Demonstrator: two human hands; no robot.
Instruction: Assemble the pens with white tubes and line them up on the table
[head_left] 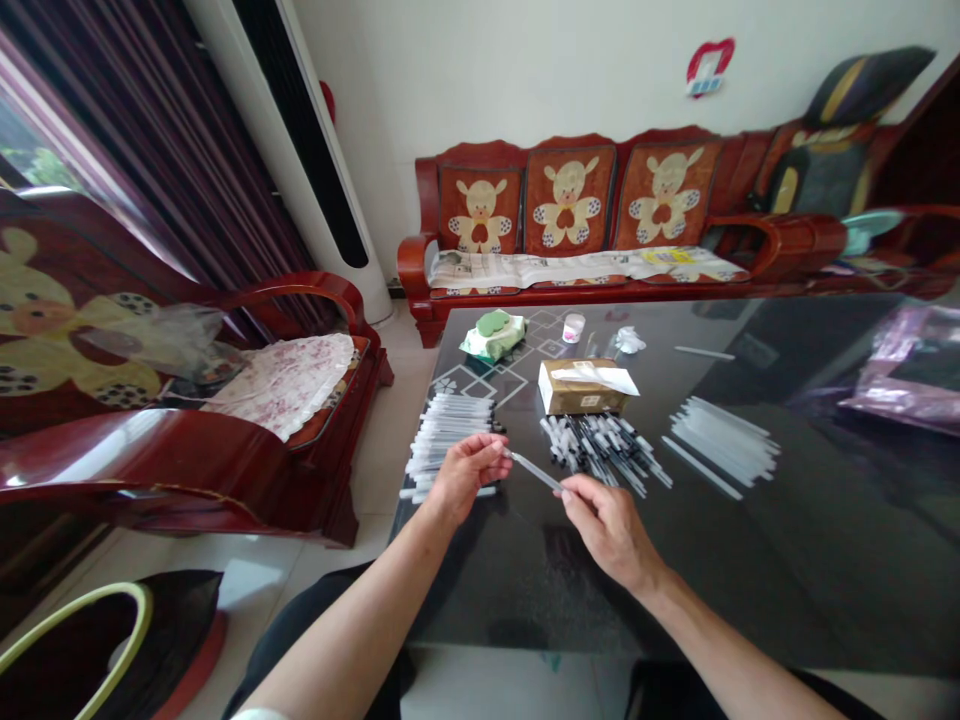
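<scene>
Between my two hands, just above the near part of the table, runs a slim translucent pen (pixel 536 471). My left hand (pixel 469 472) pinches its left end with thumb and fingertips. Its right end sits in the closed fingers of my right hand (pixel 606 522). Beside and behind my left hand lies a stack of whitish pens (pixel 448 428) with dark tips. A loose heap of black and clear pen parts (pixel 600 447) spreads beyond my right hand. Farther right rest several frosted, tube-like pen barrels (pixel 724 440), side by side.
On the dark glossy table (pixel 750 570) stand a tissue box (pixel 574 398), a green wipes pack (pixel 493 337), a small white cup (pixel 574 328) and a crumpled white piece (pixel 630 341). A purple plastic bag (pixel 911 365) lies at right. Wooden seats border the table's left and back.
</scene>
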